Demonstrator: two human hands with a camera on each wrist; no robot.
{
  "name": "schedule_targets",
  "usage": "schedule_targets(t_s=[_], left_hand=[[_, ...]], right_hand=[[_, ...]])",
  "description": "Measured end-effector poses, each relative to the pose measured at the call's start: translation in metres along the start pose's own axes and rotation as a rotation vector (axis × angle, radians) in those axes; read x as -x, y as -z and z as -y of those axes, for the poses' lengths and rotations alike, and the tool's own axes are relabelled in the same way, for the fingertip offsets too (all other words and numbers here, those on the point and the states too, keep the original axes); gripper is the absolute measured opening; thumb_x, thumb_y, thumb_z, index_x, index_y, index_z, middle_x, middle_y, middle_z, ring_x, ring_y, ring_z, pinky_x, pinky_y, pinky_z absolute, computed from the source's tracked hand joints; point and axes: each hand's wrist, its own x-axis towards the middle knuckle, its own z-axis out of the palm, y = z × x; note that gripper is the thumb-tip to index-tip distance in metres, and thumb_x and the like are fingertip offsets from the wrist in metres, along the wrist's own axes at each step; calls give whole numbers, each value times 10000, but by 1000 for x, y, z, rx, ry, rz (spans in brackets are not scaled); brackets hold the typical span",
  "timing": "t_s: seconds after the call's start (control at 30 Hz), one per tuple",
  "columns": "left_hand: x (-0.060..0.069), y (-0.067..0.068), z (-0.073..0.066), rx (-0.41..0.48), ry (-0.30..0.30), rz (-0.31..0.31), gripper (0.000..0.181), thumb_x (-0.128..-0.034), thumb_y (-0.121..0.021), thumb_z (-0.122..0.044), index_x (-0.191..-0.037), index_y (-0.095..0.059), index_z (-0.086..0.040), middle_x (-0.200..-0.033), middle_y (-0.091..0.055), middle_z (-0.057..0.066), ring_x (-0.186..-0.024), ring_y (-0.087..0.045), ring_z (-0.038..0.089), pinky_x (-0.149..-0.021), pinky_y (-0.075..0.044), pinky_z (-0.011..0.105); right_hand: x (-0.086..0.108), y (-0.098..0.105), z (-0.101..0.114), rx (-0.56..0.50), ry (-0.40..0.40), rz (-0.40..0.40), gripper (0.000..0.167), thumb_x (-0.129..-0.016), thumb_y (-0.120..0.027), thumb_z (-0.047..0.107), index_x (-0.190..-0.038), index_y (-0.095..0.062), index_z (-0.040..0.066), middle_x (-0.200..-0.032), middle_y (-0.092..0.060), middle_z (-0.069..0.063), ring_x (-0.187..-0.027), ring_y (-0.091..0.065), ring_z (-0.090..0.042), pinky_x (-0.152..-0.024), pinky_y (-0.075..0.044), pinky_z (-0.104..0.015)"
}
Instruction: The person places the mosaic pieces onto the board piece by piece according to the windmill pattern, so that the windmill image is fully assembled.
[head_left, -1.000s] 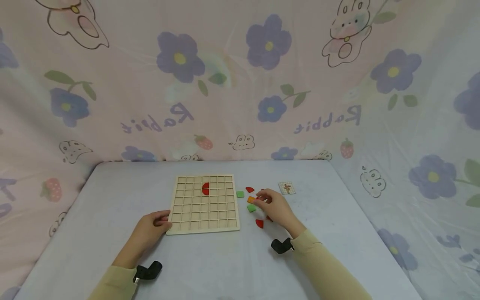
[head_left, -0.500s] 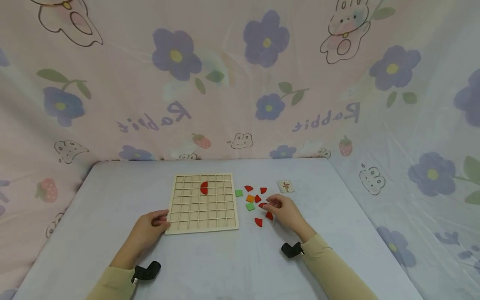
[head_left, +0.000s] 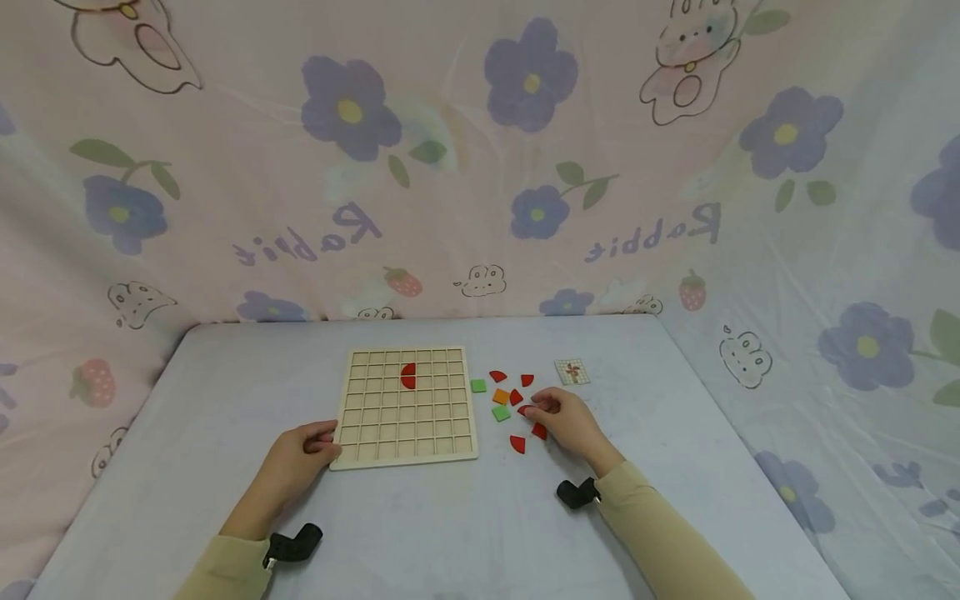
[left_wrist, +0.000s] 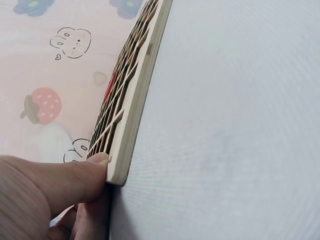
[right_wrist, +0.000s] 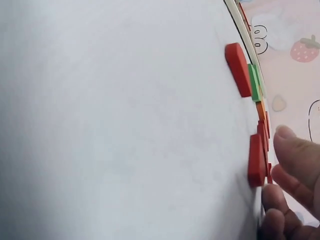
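My left hand (head_left: pixel 300 460) grips the near left edge of a wooden grid board (head_left: pixel 367 423), its thumb (left_wrist: pixel 75 177) on the top face in the left wrist view. Two red quarter-circle pieces (head_left: pixel 408 376) sit in the board's upper middle squares. To the board's right, my right hand (head_left: pixel 570 421) hovers low among loose pieces, thumb and forefinger apart. Its fingertips are at a red quarter-circle piece (head_left: pixel 522 410), partly hidden by them; contact is unclear. Another red piece (head_left: pixel 539 432) lies just below the hand. In the right wrist view nothing shows between the thumb (right_wrist: pixel 295 150) and fingers.
Two green squares (head_left: pixel 501 413), an orange square (head_left: pixel 500 397) and several more red quarter-circles (head_left: pixel 517 445) lie right of the board. A small pattern card (head_left: pixel 572 372) is farther back on the white table (head_left: pixel 420 533). A printed curtain (head_left: pixel 450 183) stands behind.
My right hand has moved right and slightly down, off the orange square to the red piece beside it. Over the last half second it has barely shifted. My left hand stays on the board.
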Motion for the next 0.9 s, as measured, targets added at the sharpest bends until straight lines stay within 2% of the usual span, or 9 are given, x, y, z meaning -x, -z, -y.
schedule_targets(t_s=[0.3,0.47,0.9], left_hand=[[0,0,3,-30,-5,1,479,-909,-687,-155,-1340,-546,1,-1113,-601,104,-984,-570,217,-762,-481,318],[-1,0,3,-19,-7,5,483,-909,-687,-164,-1338,-545,6,-1114,-598,112,-983,-567,224,-766,-481,325],[0,0,2,-4,7,7,475,-908,-684,-145,-1338,-546,2,-1115,-595,111,-986,-559,224,-769,-477,314]], right_hand=[[-5,-7,-1,20,-18,-16,240,-834,-776,295,-987,-665,147,-861,-547,-19,-789,-495,-191,-698,-412,-325],[-4,-7,1,48,-39,-9,229,-844,-767,296,-954,-643,137,-853,-545,-21,-785,-494,-196,-688,-411,-325],[-4,-10,9,155,-55,16,254,-869,-744,260,-962,-552,122,-873,-549,-32,-756,-514,-199,-650,-442,-306]])
